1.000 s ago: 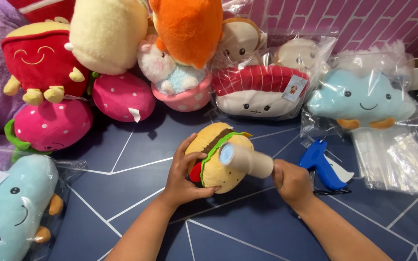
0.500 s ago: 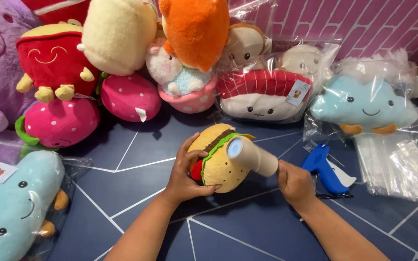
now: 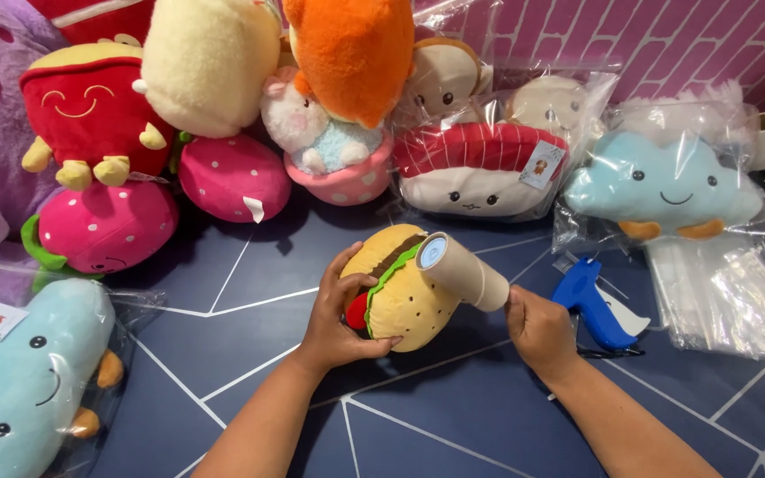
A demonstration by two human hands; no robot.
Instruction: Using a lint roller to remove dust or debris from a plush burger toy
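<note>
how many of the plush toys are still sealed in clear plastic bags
3 clearly: the blue cloud plush at right, the red-and-white sushi plush behind the burger plush, and the light blue plush at lower left. More bagged ones may sit hidden behind the sushi.

Roller [image 3: 462, 270] tilted up a bit on burger plush [image 3: 396, 288]; right hand [image 3: 537, 327] shifted slightly lower.

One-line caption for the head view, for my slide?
Left hand holds a burger plush while right hand presses a lint roller against it, plush toys behind.
</note>
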